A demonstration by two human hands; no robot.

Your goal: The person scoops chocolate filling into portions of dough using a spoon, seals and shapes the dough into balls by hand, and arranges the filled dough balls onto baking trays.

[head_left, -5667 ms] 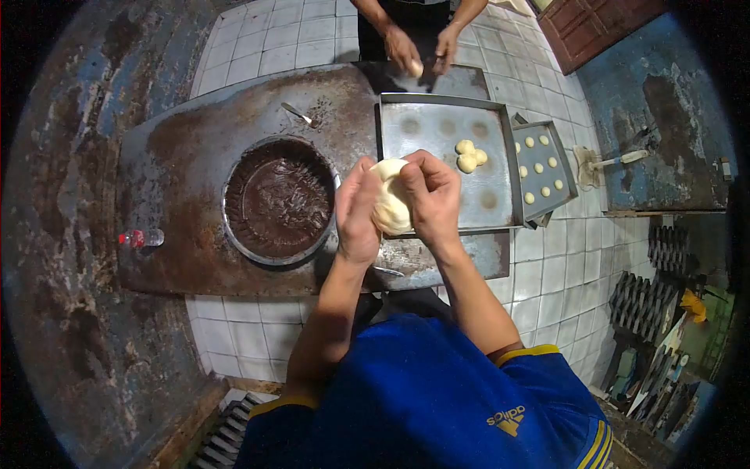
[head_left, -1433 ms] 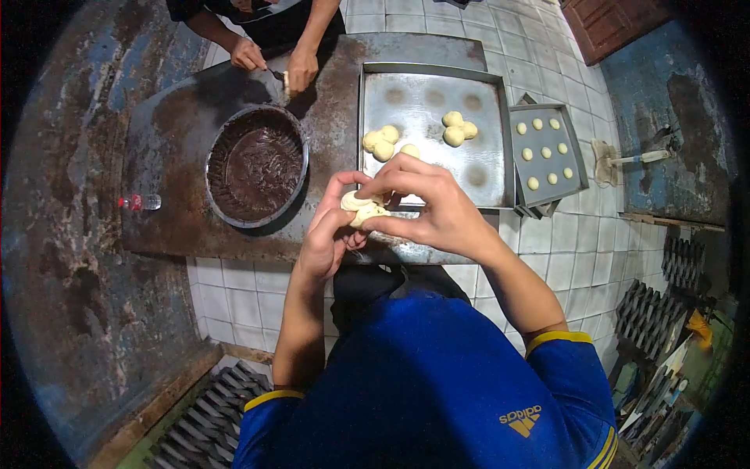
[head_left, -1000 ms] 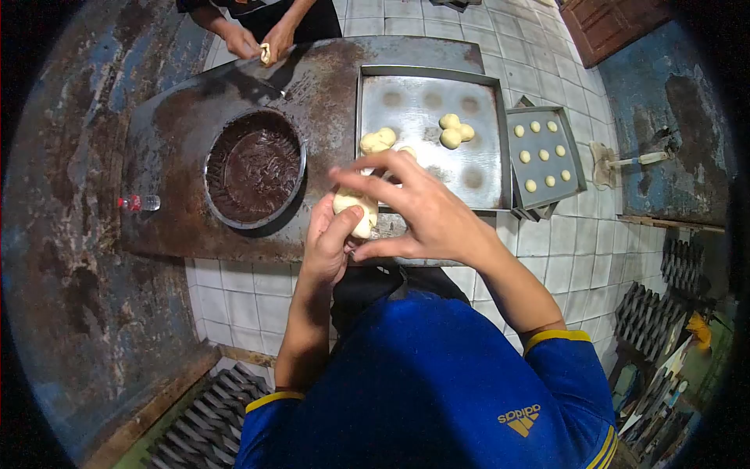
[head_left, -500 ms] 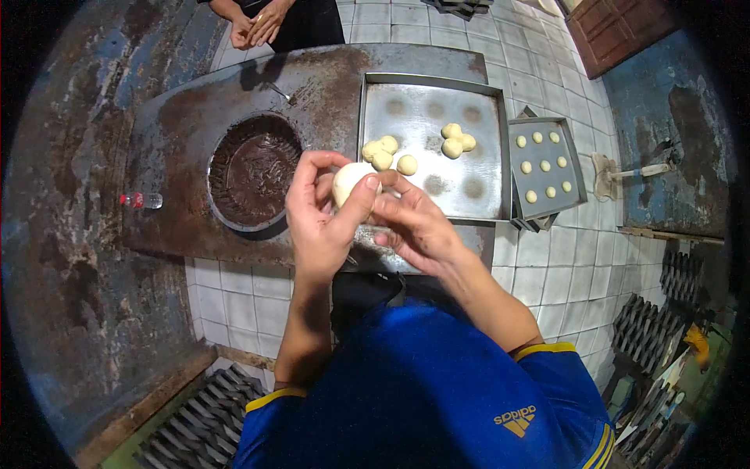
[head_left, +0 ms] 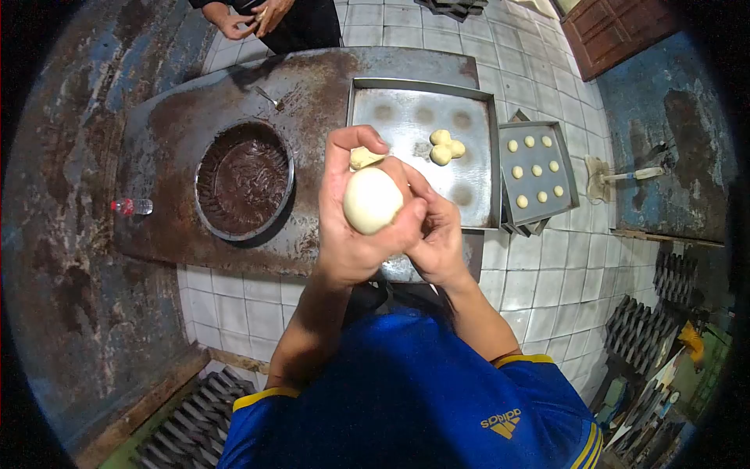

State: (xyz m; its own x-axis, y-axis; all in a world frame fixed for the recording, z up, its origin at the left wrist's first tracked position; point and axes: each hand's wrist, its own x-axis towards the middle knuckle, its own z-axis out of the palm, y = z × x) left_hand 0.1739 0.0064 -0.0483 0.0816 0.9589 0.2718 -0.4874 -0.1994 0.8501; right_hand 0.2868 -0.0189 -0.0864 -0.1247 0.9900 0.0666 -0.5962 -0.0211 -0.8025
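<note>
Across the lower front of your bright blue, yellow-trimmed shirt, the word "adidas" reads upside down beside its slanted-bar mark. Any lettering on the clear plastic bottle with red at one end, lying at the left, is too small to read.

Your left hand wraps a smooth, round, cream-white dough ball, which bulges between your thumb and curled fingers. Your right hand presses against it at the ball's right side; its fingertips are partly hidden, so you cannot tell whether they pinch dough. The ball is held in front of the left part of a square, high-rimmed metal tray, where a cluster of three pale yellow dough balls sits touching.

Bare metal surrounds that cluster. Past the tray's right rim, a smaller grey tray bears nine separate balls. Leftward, a round metal bowl smeared dark brown stands apart from your hands, with open stained tabletop around it. Beyond the far edge, another person's hands meet.
</note>
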